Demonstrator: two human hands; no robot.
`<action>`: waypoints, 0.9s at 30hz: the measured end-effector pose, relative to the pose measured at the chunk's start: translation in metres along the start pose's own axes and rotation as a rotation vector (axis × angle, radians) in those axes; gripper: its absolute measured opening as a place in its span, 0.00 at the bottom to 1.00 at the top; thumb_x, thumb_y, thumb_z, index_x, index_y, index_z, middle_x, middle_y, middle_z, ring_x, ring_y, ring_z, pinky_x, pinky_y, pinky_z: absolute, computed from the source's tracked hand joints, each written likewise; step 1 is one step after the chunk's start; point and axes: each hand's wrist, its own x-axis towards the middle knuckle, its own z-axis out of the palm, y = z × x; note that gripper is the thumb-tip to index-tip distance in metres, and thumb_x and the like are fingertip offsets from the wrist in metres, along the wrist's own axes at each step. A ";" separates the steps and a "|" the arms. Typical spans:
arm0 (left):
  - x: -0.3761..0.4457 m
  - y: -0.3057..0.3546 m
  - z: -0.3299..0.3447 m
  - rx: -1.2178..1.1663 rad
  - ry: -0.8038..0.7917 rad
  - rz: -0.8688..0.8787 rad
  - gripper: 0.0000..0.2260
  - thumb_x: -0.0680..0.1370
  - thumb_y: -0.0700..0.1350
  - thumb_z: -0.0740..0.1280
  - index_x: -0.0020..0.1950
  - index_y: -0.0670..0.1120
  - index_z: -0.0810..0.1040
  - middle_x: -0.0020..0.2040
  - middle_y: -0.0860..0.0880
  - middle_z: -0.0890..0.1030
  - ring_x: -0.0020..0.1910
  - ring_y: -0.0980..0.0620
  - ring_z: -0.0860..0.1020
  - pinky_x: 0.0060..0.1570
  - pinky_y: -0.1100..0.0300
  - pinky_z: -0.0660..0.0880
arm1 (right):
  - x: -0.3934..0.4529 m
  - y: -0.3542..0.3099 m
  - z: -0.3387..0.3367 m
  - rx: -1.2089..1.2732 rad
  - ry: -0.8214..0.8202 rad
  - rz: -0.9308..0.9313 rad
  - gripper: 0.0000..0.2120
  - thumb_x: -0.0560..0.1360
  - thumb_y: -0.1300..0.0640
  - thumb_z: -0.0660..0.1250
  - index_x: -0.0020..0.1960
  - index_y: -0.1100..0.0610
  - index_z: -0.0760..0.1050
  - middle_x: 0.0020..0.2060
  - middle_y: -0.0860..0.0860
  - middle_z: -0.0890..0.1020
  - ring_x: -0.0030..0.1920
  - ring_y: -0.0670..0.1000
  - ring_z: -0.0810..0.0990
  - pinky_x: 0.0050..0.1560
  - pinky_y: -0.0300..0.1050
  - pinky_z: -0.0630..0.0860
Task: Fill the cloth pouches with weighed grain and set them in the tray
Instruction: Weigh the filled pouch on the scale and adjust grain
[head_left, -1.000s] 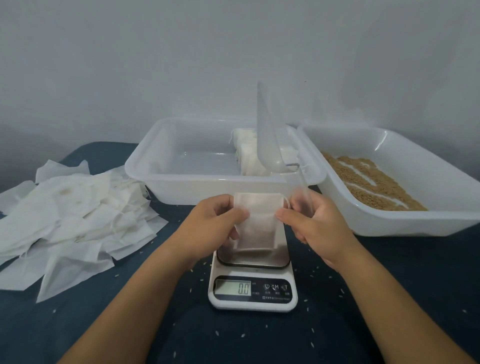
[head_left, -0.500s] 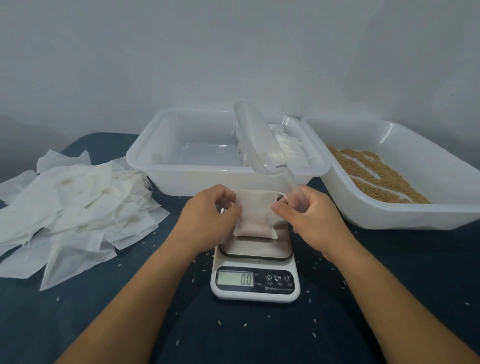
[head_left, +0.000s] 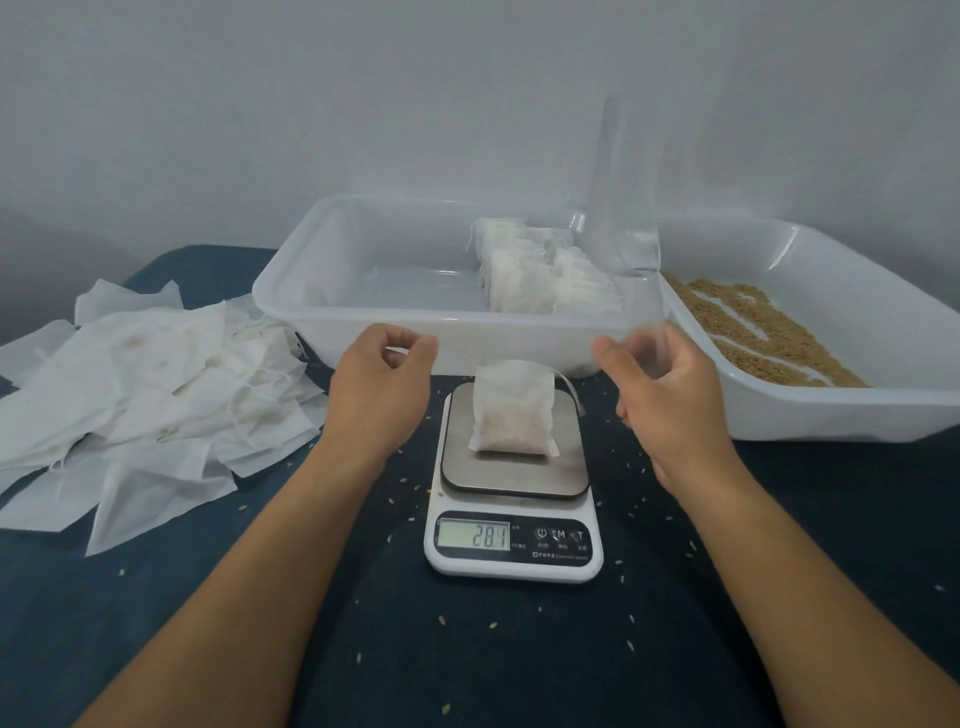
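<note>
The clear scoop in the right hand is motion-blurred, so the grip is hard to make out. The grain tray runs off the right edge, and the scale button labels are too tiny to read.

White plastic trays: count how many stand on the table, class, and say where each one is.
2. One tray stands behind the scale, holding filled pouches at its right end. The other tray stands to its right, tilted, holding grain.

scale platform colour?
Brushed silver-grey metal platform on a white scale body with a black control strip; seen best in the head view.
</note>
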 end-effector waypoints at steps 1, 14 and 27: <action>0.001 0.000 0.000 -0.016 0.012 -0.010 0.04 0.79 0.53 0.69 0.47 0.55 0.78 0.34 0.58 0.78 0.26 0.67 0.74 0.30 0.62 0.69 | 0.000 0.000 -0.001 0.008 0.007 -0.009 0.12 0.77 0.47 0.74 0.39 0.48 0.74 0.30 0.41 0.78 0.29 0.39 0.74 0.29 0.31 0.73; -0.013 0.003 0.002 0.250 -0.211 0.083 0.02 0.80 0.53 0.68 0.49 0.57 0.77 0.37 0.57 0.85 0.34 0.64 0.81 0.39 0.59 0.73 | -0.004 0.011 0.003 -0.398 -0.148 -0.035 0.19 0.76 0.41 0.72 0.45 0.58 0.75 0.39 0.48 0.82 0.38 0.48 0.80 0.40 0.46 0.79; -0.015 0.002 0.002 0.322 -0.222 0.097 0.04 0.80 0.57 0.67 0.50 0.59 0.75 0.36 0.64 0.84 0.44 0.60 0.83 0.46 0.58 0.76 | -0.006 0.010 0.007 -0.465 -0.175 -0.088 0.22 0.75 0.43 0.73 0.41 0.60 0.71 0.35 0.55 0.79 0.34 0.50 0.73 0.34 0.42 0.71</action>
